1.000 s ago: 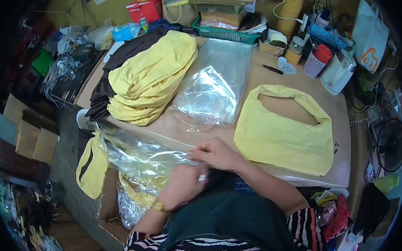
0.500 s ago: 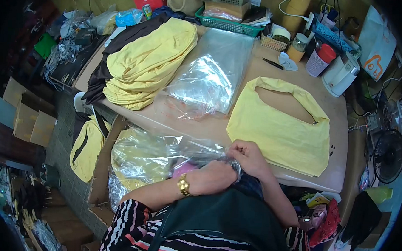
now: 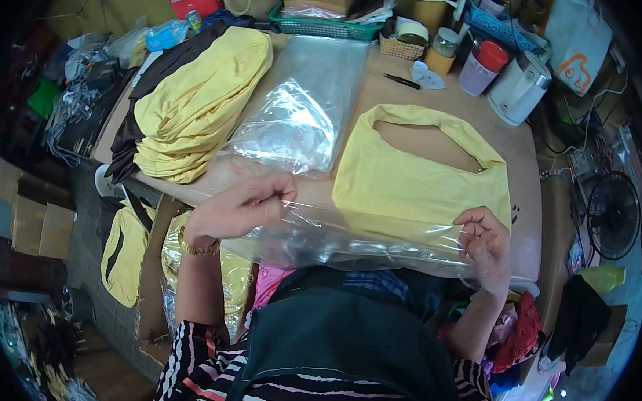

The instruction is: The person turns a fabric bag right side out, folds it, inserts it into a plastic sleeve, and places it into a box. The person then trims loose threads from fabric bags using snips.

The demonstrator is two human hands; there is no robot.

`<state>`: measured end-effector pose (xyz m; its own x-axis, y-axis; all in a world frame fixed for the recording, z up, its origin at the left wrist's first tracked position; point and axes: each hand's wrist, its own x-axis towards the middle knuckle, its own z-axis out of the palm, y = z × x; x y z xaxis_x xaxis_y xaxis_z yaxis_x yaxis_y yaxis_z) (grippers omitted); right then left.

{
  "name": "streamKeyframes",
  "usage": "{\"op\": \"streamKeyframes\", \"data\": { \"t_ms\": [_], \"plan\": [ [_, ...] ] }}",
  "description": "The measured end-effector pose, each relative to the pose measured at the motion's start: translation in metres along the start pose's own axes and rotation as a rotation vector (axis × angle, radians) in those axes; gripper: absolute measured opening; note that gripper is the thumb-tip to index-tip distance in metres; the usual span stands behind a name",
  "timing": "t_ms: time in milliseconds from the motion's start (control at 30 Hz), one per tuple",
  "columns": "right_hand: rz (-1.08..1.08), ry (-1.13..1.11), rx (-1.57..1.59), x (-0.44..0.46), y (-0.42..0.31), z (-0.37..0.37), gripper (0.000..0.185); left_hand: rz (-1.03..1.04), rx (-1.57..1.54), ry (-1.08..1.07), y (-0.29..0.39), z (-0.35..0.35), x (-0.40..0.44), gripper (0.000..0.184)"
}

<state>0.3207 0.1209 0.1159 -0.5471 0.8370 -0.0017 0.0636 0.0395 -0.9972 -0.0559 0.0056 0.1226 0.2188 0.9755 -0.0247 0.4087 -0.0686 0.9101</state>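
A clear plastic bag is stretched sideways between my two hands at the table's front edge. My left hand, with a gold watch on its wrist, pinches one end of the plastic. At the other end, my right hand grips it with bent fingers. Just beyond, a yellow cloth bag lies flat with its handle loop pointing away, its lower part seen through the plastic. Left of it lies a pile of clear plastic bags.
A heap of yellow cloth bags and dark fabric covers the table's left side. Along the back stand a green basket, a jar, and a white kettle. A black pen lies nearby. Below left is an open carton holding wrapped yellow goods.
My hands were close together over bunched plastic near my body. They have moved wide apart, and the plastic bag now spans between them in front of the yellow cloth bag.
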Motion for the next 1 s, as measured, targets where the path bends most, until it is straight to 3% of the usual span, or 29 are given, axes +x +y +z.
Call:
{"op": "streamKeyframes", "data": {
  "t_ms": [33,133,167,200,233,267,300,367,400,433,467,533,600,633,700,767,833,867,900,967,1000],
  "plan": [
    [-0.006,-0.041,-0.034,-0.002,-0.003,-0.005,0.029,0.007,-0.002,-0.009,0.002,0.005,0.006,0.027],
    [-0.098,0.061,-0.088,-0.014,-0.004,-0.011,0.031,-0.135,0.476,0.057,0.022,0.017,0.017,0.022],
    [-0.146,0.121,-0.133,-0.017,-0.009,-0.012,0.032,-0.126,0.476,0.053,0.038,0.021,0.016,0.022],
    [-0.147,0.129,-0.134,-0.018,-0.012,-0.019,0.032,-0.052,0.68,0.102,0.056,0.025,0.013,0.022],
    [-0.09,0.164,-0.411,-0.02,-0.014,-0.029,0.036,0.023,0.88,0.15,0.065,0.029,0.013,0.021],
    [-0.029,0.195,-0.688,-0.02,-0.015,-0.035,0.04,0.112,0.862,0.163,0.046,0.036,0.018,0.014],
    [-0.024,0.201,-0.691,-0.015,-0.01,-0.032,0.04,0.118,0.859,0.158,0.024,0.05,0.028,0.014],
    [-0.283,0.424,-1.569,0.005,0.015,-0.015,0.049,0.249,0.915,0.262,-0.005,0.084,0.052,0.019],
    [-0.362,0.358,-1.308,0.015,0.029,-0.001,0.052,0.267,0.92,0.267,-0.006,0.099,0.061,0.019],
    [-0.432,0.286,-1.046,0.025,0.037,0.018,0.054,0.11,0.83,0.205,-0.005,0.116,0.064,0.025],
    [-0.493,0.275,-1.044,0.031,0.029,0.047,0.047,-0.053,0.732,0.131,-0.006,0.127,0.064,0.031],
    [-0.538,0.261,-1.036,0.038,0.027,0.07,0.039,0.039,0.712,0.211,-0.007,0.128,0.061,0.038],
    [-0.013,-0.16,-0.89,0.048,0.036,0.071,0.023,0.133,0.695,0.309,-0.002,0.12,0.06,0.044],
    [-0.018,-0.161,-0.889,0.049,0.036,0.07,0.023,0.186,0.587,0.344,0.004,0.111,0.057,0.048],
    [0.025,-0.251,-0.597,0.046,0.036,0.065,0.017,0.234,0.48,0.385,0.012,0.094,0.048,0.054],
    [-0.012,-0.203,-0.589,0.041,0.038,0.073,0.012,0.014,0.324,0.177,0.009,0.081,0.042,0.052],
    [-0.408,-0.029,-0.622,0.04,0.044,0.08,0.009,-0.148,0.123,0.014,-0.01,0.071,0.046,0.044],
    [-0.446,-0.022,-0.657,0.038,0.044,0.082,0.013,-0.238,-0.029,-0.081,-0.015,0.069,0.05,0.038],
    [-0.447,-0.016,-0.659,0.038,0.043,0.084,0.013,-0.233,-0.027,-0.085,-0.016,0.07,0.052,0.038],
    [-0.453,0.067,-0.584,0.036,0.042,0.086,0.02,-0.067,0.218,0.227,-0.012,0.075,0.056,0.021],
    [-0.425,0.03,-0.553,0.035,0.048,0.082,0.028,-0.066,0.217,0.222,-0.015,0.078,0.058,0.021]
  ]
}}
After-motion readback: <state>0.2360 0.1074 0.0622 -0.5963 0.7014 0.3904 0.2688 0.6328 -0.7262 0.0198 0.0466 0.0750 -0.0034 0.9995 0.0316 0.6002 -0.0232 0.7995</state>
